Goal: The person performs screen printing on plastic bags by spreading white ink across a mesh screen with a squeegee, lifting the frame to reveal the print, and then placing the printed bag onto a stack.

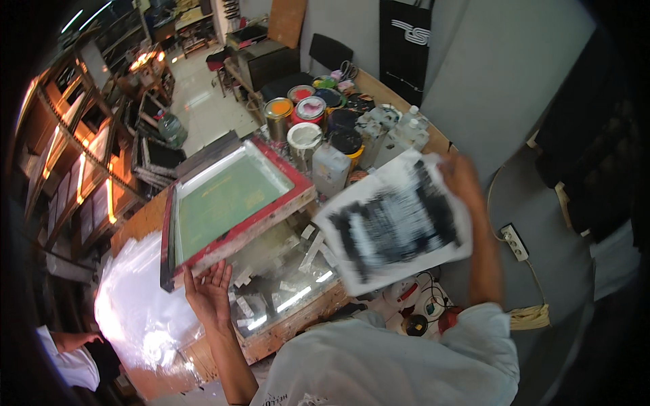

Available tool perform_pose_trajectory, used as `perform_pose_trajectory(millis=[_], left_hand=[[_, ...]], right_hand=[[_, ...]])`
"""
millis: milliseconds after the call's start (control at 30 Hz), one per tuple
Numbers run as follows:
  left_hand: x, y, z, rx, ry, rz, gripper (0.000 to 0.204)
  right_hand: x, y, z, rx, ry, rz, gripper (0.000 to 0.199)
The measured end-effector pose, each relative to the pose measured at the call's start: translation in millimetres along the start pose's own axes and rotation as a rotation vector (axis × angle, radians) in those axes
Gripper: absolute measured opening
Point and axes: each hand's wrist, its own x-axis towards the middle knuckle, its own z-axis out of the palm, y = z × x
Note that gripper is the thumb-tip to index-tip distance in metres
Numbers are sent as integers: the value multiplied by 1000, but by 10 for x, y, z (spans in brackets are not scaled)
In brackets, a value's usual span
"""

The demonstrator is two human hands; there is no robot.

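My right hand [460, 177] grips the upper right edge of a white sheet [399, 220], slightly blurred, with broad black ink smears across its middle. At the left, a screen printing frame [244, 240] with a red border and greenish mesh is tilted, its near edge above a glass-topped table [284, 271]. My left hand [211, 291] is palm up at that near edge, its fingers partly spread and touching the wood from below, holding it up. Bits of pale tape [313, 250] stick to the glass.
Several ink cans [278, 111] and plastic bottles [409, 128] crowd the bench behind. Clear plastic sheeting [145, 298] lies at the left. A power strip [514, 241] hangs on the right wall. Another person's arm [74, 340] shows at the lower left.
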Motion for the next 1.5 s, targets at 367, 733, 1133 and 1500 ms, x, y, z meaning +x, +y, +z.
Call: perform_pose_trajectory(millis=[367, 733, 1133, 1500], left_hand=[[-51, -293, -165, 154, 153, 12, 59], [-48, -402, -218, 169, 278, 19, 63], [-123, -479, -233, 148, 305, -3, 56], [-128, -527, -297, 164, 345, 0, 62]], right_hand=[[1912, 57, -2504, -323, 927, -362, 31], [2416, 4, -605, 57, 1157, -422, 25], [2273, -185, -160, -37, 906, -623, 38], [2174, -372, -205, -197, 704, -815, 43]])
